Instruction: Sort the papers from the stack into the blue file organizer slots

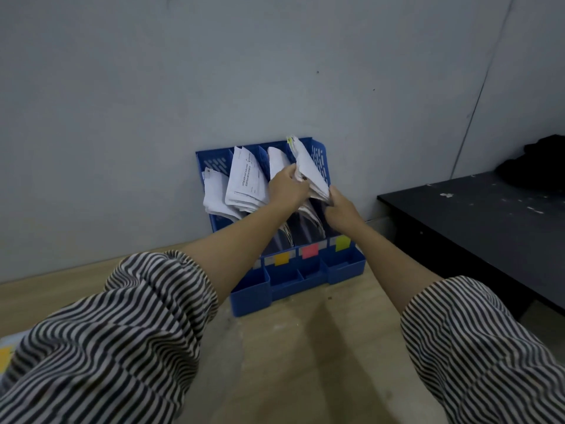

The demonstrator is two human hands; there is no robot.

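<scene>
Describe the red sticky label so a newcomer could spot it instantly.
Find the blue plastic file organizer standing against the grey wall. Along its front ledge sit three square sticky labels; the red sticky label is the middle one, between the orange label and the yellow-green label.

The organizer [345,269] is looking like smooth blue plastic with a slight shine. The papers [308,169] are thin, matt white sheets, curling at the edges. The floor [305,347] is showing a pale wood grain, dusty and dull. The sleeves [122,332] are soft striped cloth, wrinkling. The table [477,215] is appearing matt black, scuffed with white marks.
</scene>
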